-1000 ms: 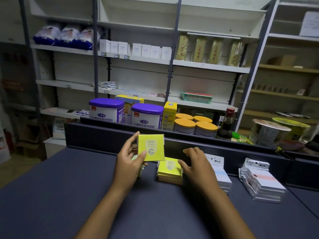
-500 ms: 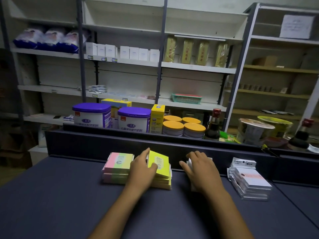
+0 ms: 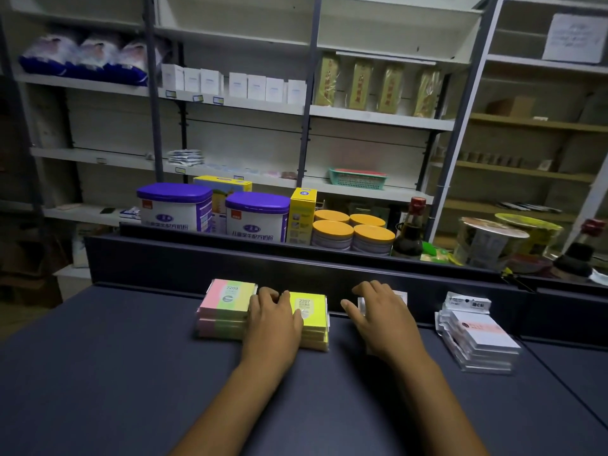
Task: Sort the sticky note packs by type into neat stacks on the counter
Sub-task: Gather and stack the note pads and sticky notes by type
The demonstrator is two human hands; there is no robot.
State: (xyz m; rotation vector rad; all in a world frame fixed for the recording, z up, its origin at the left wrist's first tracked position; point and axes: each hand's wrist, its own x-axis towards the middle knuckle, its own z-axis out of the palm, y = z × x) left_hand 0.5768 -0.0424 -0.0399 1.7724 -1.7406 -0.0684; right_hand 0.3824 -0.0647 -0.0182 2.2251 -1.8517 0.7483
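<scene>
On the dark counter, against its raised back ledge, stand several stacks. A pink-and-green sticky note stack labelled 2209 is on the left. Touching its right side is a yellow sticky note stack labelled 2207. My left hand lies on the yellow stack's left part, thumb on the top pack and fingers curled over its far left edge. My right hand rests with spread fingers on a white pack stack, which it mostly hides. A fourth stack of white packs in clear sleeves sits further right.
Behind the ledge stand two purple-lidded tins, a yellow box, orange-lidded jars, a dark bottle and bowls. Store shelves fill the background. A seam in the counter runs at the far right.
My left hand brought the raised yellow pack down onto the yellow stack and now lies on it. My right hand shifted from the yellow stack onto the white packs. The view swung right.
</scene>
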